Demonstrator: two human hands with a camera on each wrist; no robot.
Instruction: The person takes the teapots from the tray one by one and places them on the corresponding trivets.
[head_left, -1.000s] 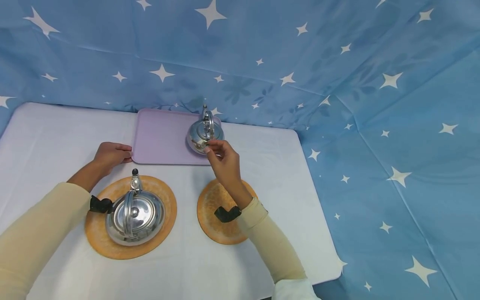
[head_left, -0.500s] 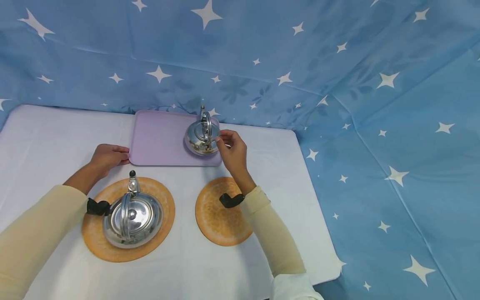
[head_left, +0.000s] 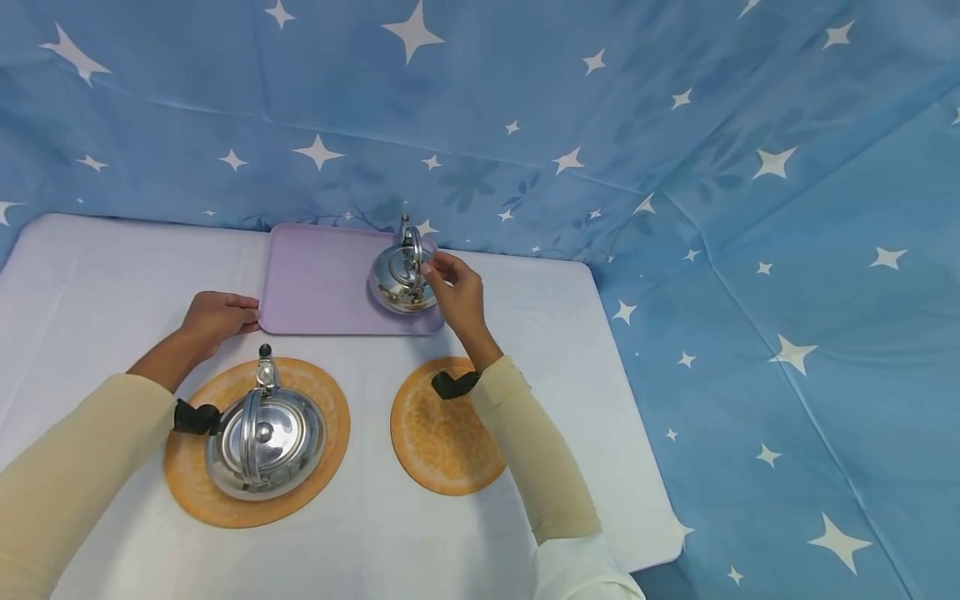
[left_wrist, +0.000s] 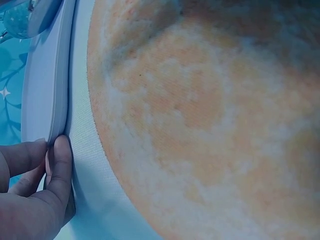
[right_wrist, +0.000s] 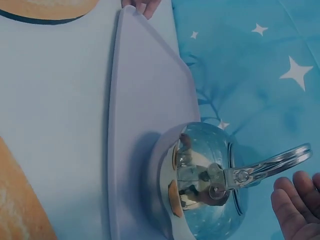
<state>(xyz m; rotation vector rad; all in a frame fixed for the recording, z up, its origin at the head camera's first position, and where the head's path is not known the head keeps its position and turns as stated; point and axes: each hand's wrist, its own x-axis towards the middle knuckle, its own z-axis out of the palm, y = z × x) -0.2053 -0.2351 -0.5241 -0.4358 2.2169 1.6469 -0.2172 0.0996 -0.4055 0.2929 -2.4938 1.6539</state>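
Observation:
A small shiny metal kettle (head_left: 392,282) stands upright on the right end of a lilac tray (head_left: 315,287). Beside its raised handle (right_wrist: 272,165) is my right hand (head_left: 461,296); the right wrist view has the fingers (right_wrist: 292,202) loosely bent and a gap between them and the handle. My left hand (head_left: 215,318) pinches the tray's near left corner, with thumb and fingers at its rim in the left wrist view. A larger metal kettle (head_left: 288,433) rests on a round orange placemat (head_left: 333,417), just nearer than the left hand.
Under my right forearm lies a smaller orange round placemat (head_left: 435,442). A white cloth (head_left: 367,517) covers the table, whose right edge (head_left: 637,408) slants toward me. Blue star-printed fabric (head_left: 480,100) hangs close behind the tray and along the right.
My right hand has left the front of the small kettle, swung out to its right, then come back toward the handle. Left hand and tray hold their place; the head view shifted slightly.

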